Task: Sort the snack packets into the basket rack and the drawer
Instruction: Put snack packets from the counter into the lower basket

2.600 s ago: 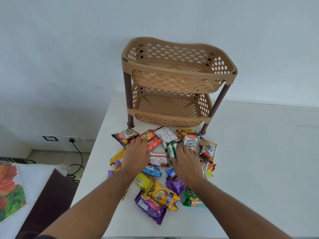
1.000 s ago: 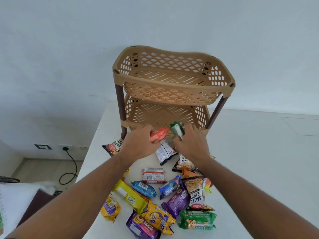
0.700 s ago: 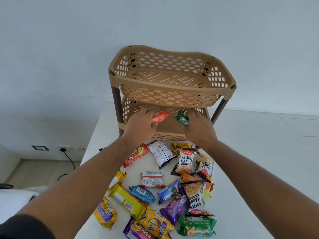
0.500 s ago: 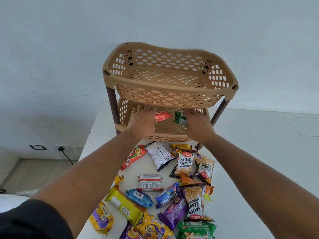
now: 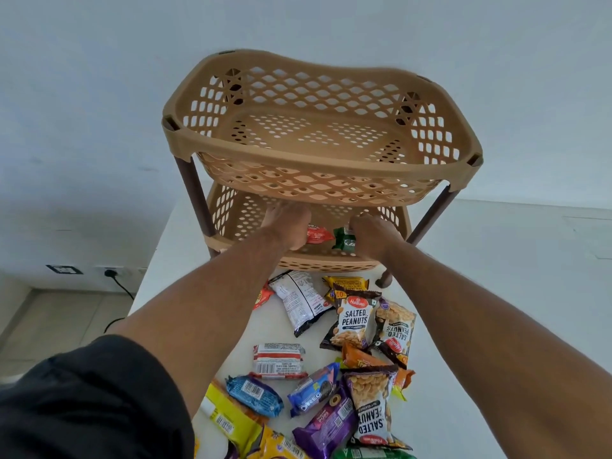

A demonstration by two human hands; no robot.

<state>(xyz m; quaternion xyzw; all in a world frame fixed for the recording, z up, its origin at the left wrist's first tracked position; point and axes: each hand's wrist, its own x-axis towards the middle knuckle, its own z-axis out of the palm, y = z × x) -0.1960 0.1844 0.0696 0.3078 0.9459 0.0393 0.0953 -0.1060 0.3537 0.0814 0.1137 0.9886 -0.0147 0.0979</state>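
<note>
A tan two-tier basket rack (image 5: 331, 160) stands on the white table (image 5: 463, 309). Both my hands reach into its lower basket (image 5: 228, 223). My left hand (image 5: 286, 226) holds a red packet (image 5: 318, 234) and my right hand (image 5: 374, 235) holds a green packet (image 5: 344, 238), both low inside the lower basket. The upper basket holds nothing. Several snack packets lie on the table in front of the rack, among them a salted peanuts packet (image 5: 354, 321), a blue Oreo packet (image 5: 313, 394) and a purple packet (image 5: 326, 425). No drawer is in view.
The table's left edge runs close beside the rack, with floor, a wall socket (image 5: 109, 271) and a cable below. A white wall stands behind. The packets (image 5: 278, 361) are spread between my forearms.
Both hands lifted a red and a green packet off the table pile and carried them forward into the lower basket. My head moved closer to the rack.
</note>
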